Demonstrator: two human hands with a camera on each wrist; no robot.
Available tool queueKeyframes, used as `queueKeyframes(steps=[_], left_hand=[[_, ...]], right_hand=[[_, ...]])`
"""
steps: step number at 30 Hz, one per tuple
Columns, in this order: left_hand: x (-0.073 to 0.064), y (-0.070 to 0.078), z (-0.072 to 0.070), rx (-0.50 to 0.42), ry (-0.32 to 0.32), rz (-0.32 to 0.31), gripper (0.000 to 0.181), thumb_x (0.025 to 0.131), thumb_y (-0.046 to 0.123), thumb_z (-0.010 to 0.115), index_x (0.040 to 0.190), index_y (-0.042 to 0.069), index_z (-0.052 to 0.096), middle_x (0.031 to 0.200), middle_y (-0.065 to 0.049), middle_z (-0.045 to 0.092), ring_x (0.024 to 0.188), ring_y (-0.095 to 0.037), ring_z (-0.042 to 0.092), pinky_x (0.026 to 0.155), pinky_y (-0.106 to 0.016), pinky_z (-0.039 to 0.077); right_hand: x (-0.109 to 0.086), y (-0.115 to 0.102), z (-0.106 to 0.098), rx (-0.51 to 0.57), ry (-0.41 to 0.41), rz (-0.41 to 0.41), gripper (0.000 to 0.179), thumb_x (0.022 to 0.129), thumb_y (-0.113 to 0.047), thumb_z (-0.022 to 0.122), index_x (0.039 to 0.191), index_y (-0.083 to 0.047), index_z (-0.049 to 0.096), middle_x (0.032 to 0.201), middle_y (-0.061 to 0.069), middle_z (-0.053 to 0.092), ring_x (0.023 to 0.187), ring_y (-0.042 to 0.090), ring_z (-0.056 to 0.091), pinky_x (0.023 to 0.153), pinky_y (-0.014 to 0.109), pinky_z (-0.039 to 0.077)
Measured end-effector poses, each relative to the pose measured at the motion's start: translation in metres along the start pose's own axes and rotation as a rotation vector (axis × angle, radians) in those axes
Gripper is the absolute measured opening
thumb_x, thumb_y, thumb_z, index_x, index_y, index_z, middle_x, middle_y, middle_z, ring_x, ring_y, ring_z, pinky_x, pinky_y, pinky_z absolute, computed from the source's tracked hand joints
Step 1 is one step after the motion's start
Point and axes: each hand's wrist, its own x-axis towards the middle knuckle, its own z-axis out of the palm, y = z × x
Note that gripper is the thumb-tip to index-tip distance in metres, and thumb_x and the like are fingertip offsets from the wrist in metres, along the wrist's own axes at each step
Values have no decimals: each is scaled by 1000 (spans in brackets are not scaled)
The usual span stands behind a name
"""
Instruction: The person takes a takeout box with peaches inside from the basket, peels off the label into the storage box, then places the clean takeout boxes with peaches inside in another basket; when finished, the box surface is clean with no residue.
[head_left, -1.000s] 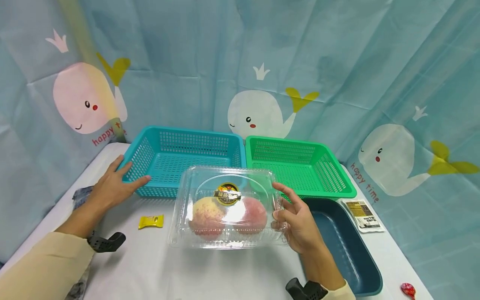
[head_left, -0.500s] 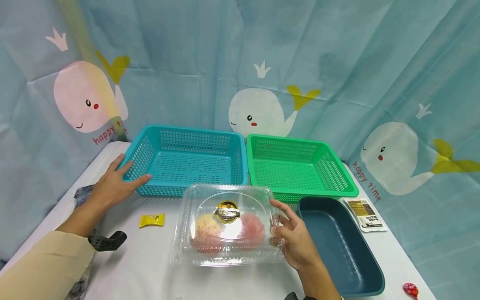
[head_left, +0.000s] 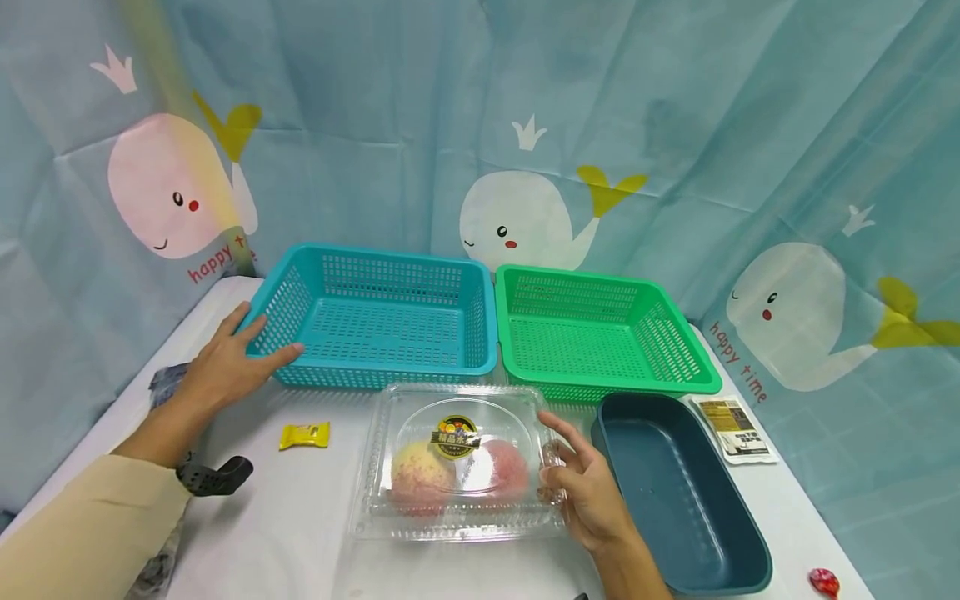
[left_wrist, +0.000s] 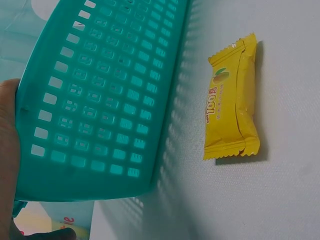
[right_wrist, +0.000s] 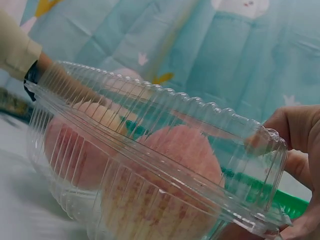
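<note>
My left hand (head_left: pixel 221 367) rests on the near left corner of a blue perforated plastic basket (head_left: pixel 375 377), fingers spread over its rim and thumb lying along the front. In the left wrist view part of that hand shows at the basket's edge. My right hand (head_left: pixel 588 492) pinches the right end of a clear plastic clamshell box (head_left: pixel 480 408) between thumb and fingers. The box is closed, with a black and gold label (head_left: pixel 455 437) on its lid. Two peach-like fruits (right_wrist: pixel 175 165) lie inside. It sits low at the white table, in front of both baskets.
A yellow wrapped snack (left_wrist: pixel 232 100) lies before the blue basket. Beside that basket stands a green one (head_left: pixel 600 388). A dark blue tub (head_left: pixel 675 500), a white and gold packet (head_left: pixel 735 429) and a small red item (head_left: pixel 823 580) are rightward. A dark packet (head_left: pixel 167 382) lies partly under my left arm.
My right hand has lowered the clear box toward the table and nearer to me, away from the baskets. The left hand keeps its place on the blue basket's corner.
</note>
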Motion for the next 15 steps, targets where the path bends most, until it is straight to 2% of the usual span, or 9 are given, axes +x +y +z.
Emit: queueKeyframes(steps=[12,15], left_hand=[[1,0,-1,0,-9,-5,98,90,64,50,150,-5,15,158,-18,-11,134,-59,7,93,-78,19],[1,2,0,-5,9,-7,98,89,64,52,150,-4,15,158,-20,-8,134,-58,8,93,-78,19]], right_hand=[[-1,15,-12,28,47,28,72,77,17,53,145,2,34,93,11,41,64,11,46,53,17,46],[-1,17,-15,17,56,28,72,77,17,55,145,2,35,93,11,41,66,11,47,52,16,45]])
